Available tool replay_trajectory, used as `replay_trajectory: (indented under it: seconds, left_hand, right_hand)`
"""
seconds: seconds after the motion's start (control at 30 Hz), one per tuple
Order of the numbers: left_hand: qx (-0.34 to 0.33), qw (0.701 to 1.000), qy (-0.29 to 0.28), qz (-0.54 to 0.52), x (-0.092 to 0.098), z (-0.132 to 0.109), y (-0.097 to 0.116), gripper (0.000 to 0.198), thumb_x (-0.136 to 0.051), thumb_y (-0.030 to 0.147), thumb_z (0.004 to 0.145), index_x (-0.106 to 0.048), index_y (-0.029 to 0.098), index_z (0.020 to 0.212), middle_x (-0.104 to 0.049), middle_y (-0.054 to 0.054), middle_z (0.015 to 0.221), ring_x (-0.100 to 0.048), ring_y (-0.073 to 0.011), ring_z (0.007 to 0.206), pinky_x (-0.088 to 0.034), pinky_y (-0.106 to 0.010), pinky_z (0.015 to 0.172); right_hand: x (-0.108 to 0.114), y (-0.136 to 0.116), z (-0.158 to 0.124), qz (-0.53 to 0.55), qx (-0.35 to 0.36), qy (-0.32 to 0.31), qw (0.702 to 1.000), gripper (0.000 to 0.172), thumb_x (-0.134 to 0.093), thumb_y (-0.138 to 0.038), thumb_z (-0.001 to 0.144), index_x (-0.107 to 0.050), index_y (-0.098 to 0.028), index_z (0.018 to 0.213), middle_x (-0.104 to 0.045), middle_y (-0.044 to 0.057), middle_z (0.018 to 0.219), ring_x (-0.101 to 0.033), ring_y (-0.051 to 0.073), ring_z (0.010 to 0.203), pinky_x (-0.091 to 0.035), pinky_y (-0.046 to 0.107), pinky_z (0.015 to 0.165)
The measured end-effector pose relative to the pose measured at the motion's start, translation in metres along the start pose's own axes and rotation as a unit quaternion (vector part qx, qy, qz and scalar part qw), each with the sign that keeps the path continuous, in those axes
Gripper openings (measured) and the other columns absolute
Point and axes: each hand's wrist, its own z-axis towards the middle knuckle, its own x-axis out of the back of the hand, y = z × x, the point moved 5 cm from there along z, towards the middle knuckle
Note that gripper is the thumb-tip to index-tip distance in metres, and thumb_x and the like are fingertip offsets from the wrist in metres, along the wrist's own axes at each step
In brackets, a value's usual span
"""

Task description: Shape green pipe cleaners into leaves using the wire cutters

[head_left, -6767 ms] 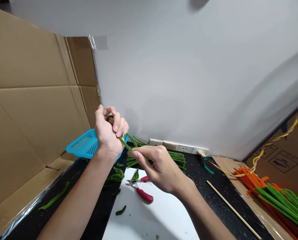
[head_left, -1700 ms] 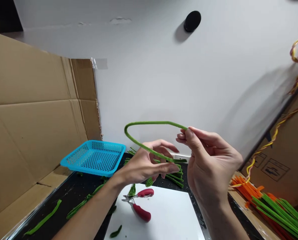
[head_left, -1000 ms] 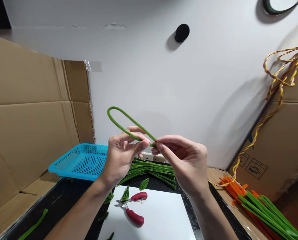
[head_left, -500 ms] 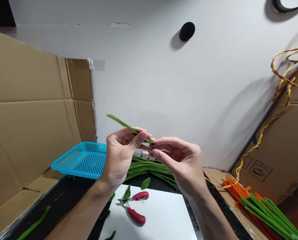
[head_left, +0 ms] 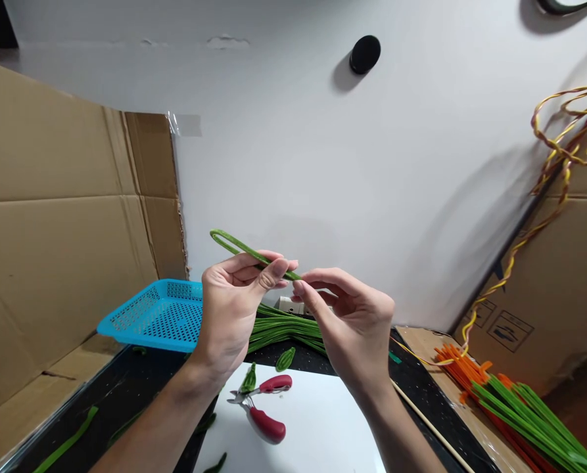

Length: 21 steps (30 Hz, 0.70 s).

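Note:
Between my hands is a green pipe cleaner (head_left: 234,242), bent into a narrow loop whose rounded end points up and left. My left hand (head_left: 238,295) is closed on it, thumb pressed over the strands. At its lower right end, my right hand (head_left: 347,315) pinches the tip between thumb and forefinger. Below them, red-handled nippers (head_left: 266,420) lie with jaws apart on a white board (head_left: 327,420). Small green leaf shapes of coiled pipe cleaner (head_left: 286,359) rest near the board's far edge.
A blue perforated basket (head_left: 150,322) stands at the left back. Behind my hands lies a bundle of green pipe cleaners (head_left: 288,332). Orange stems (head_left: 458,361) and bright green stems (head_left: 530,420) lie at right, near a thin wooden stick (head_left: 431,427). Twisted yellow cord (head_left: 515,263) hangs at right; cardboard (head_left: 66,249) walls the left.
The pipe cleaner has turned slightly, so its loop now shows open. My right fingers have closed tighter on its end. The view has shifted a little, revealing the wooden stick.

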Motion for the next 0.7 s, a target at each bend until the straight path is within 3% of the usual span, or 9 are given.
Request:
replay_trajectory:
  seconds: [0.2, 0.37, 0.43, 0.5, 0.6, 0.7]
  left_hand:
    - [0.004, 1.000, -0.008, 0.005, -0.002, -0.001, 0.000, 0.021, -0.094, 0.032, 0.078, -0.081, 0.018, 0.087, -0.084, -0.007, 0.087, -0.080, -0.0207, 0.081, -0.067, -0.030, 0.075]
    - [-0.029, 0.997, -0.019, 0.069, -0.003, -0.001, 0.003, 0.020, -0.091, 0.034, 0.082, -0.079, 0.017, 0.087, -0.084, -0.007, 0.088, -0.079, -0.0194, 0.075, -0.066, -0.028, 0.073]
    - [-0.039, 0.995, -0.017, 0.092, -0.004, -0.002, 0.005, 0.023, -0.090, 0.035, 0.083, -0.078, 0.017, 0.091, -0.083, -0.008, 0.089, -0.079, -0.0192, 0.072, -0.067, -0.028, 0.072]
    - [-0.043, 0.994, -0.012, 0.096, -0.006, -0.006, 0.007, 0.031, -0.087, 0.037, 0.086, -0.074, 0.017, 0.107, -0.083, -0.008, 0.091, -0.080, -0.0205, 0.073, -0.067, -0.029, 0.071]
    - [-0.053, 0.996, -0.004, 0.066, -0.011, -0.014, 0.014, 0.055, -0.083, 0.039, 0.090, -0.053, 0.024, 0.135, -0.081, -0.006, 0.094, -0.082, -0.0246, 0.083, -0.068, -0.032, 0.071]
    - [-0.062, 0.998, -0.004, 0.020, -0.017, -0.021, 0.017, 0.053, -0.080, 0.037, 0.094, -0.040, 0.028, 0.127, -0.080, -0.005, 0.096, -0.081, -0.0257, 0.095, -0.068, -0.037, 0.081]
  right_hand:
    - [0.002, 0.001, 0.003, -0.001, -0.016, -0.017, 1.000, 0.008, -0.078, -0.025, 0.090, -0.080, -0.020, 0.095, -0.080, 0.005, 0.088, -0.077, 0.018, 0.072, -0.069, 0.033, 0.071]
    - [0.002, 0.003, 0.005, 0.023, -0.041, -0.046, 0.998, 0.011, -0.080, -0.028, 0.089, -0.080, -0.018, 0.088, -0.080, 0.005, 0.077, -0.077, 0.019, 0.064, -0.069, 0.032, 0.065]
    - [0.005, 0.003, 0.005, 0.028, -0.040, -0.033, 0.998, 0.010, -0.082, -0.027, 0.087, -0.080, -0.018, 0.087, -0.079, 0.005, 0.074, -0.077, 0.019, 0.062, -0.069, 0.031, 0.062]
    - [0.008, 0.001, 0.006, 0.022, -0.030, -0.015, 0.999, 0.008, -0.083, -0.025, 0.085, -0.081, -0.018, 0.086, -0.079, 0.004, 0.072, -0.077, 0.019, 0.061, -0.069, 0.030, 0.061]
    - [0.017, -0.006, 0.007, 0.005, -0.002, 0.029, 1.000, 0.005, -0.084, -0.023, 0.086, -0.081, -0.018, 0.085, -0.078, 0.003, 0.070, -0.076, 0.018, 0.058, -0.068, 0.028, 0.057]
    - [0.025, -0.014, 0.006, -0.018, 0.039, 0.091, 0.995, 0.003, -0.084, -0.021, 0.085, -0.081, -0.020, 0.086, -0.077, 0.002, 0.069, -0.075, 0.017, 0.057, -0.066, 0.026, 0.055]
